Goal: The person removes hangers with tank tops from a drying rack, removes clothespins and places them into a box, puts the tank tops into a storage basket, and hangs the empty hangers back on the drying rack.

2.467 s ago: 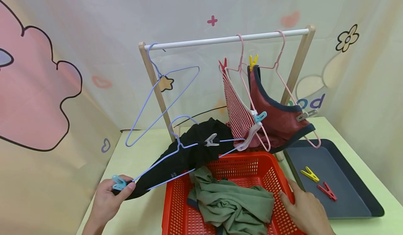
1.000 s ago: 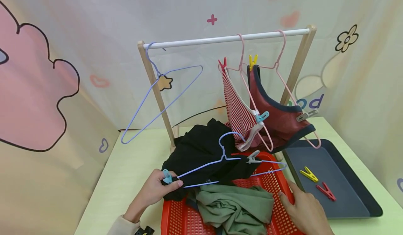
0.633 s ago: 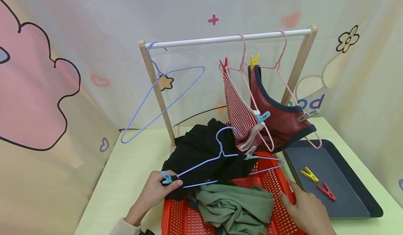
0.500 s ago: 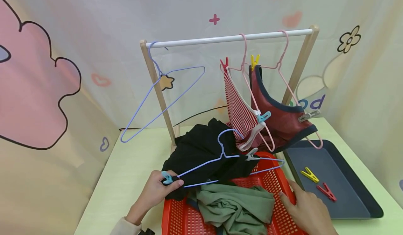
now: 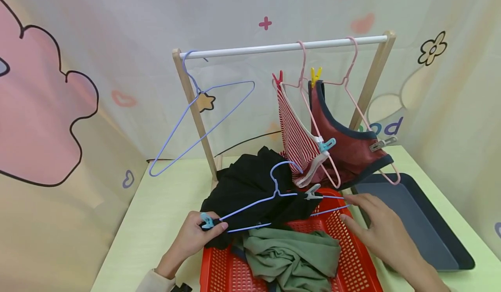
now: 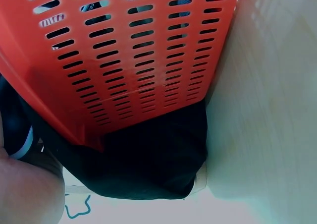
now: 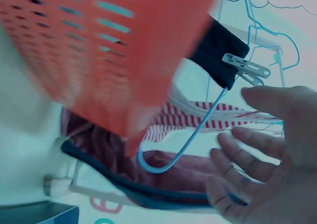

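Observation:
A blue hanger (image 5: 250, 205) carries a black garment (image 5: 250, 174) over the red basket. My left hand (image 5: 194, 235) pinches its left end and the cloth beside a light-blue clip (image 5: 207, 220). A grey clip (image 5: 313, 192) fastens the cloth on the right; the right wrist view shows this grey clip (image 7: 245, 68) too. My right hand (image 5: 387, 235) is at the hanger's right end, fingers spread; in the right wrist view the hand (image 7: 267, 154) curls round nothing. The left wrist view shows black cloth (image 6: 153, 154) beside the basket.
The red basket (image 5: 373, 266) holds a green garment (image 5: 293, 257). Behind stands a rack with a white bar (image 5: 254, 51), bearing a bare blue hanger (image 5: 172, 135), a striped garment (image 5: 295, 140) and a maroon garment (image 5: 340, 140) on pink hangers. A dark tray (image 5: 430, 227) lies right.
My right hand has let go of the basket's right rim and moved up to the hanger's right end. Earlier, my left hand carried the hanger and black garment rightward over the basket.

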`<state>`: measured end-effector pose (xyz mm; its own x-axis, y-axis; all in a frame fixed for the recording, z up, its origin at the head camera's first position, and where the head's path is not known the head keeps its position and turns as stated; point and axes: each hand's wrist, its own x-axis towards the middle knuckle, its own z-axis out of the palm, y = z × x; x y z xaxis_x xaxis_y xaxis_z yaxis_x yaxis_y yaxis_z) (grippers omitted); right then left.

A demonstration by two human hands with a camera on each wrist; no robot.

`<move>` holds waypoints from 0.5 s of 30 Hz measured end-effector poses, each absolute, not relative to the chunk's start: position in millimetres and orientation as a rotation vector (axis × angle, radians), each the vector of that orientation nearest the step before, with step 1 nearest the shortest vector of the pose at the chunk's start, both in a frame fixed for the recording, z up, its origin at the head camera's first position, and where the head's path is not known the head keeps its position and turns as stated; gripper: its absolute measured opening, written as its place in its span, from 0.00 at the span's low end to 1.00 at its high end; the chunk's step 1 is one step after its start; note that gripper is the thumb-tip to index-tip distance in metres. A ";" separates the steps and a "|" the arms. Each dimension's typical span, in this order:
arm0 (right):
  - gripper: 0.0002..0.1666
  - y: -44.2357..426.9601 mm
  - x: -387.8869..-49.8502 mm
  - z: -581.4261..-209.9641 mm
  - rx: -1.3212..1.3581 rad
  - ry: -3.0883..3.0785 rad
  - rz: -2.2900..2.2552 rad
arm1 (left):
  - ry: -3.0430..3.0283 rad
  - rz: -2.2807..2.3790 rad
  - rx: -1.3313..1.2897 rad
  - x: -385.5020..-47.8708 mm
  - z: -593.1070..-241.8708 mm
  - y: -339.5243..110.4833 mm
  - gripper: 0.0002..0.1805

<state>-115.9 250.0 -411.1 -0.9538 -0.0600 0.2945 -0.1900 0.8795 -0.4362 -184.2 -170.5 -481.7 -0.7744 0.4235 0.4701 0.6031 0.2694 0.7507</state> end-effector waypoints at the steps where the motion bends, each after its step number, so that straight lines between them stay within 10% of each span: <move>1: 0.28 248.2 -117.8 -409.2 0.227 -2.743 0.713 | -2.350 -1.513 -0.973 -184.2 -481.8 -170.6 0.12; 15: 0.34 236.7 -149.3 -390.8 0.554 -2.828 0.962 | -2.366 -1.485 -0.979 -183.9 -481.3 -170.1 0.11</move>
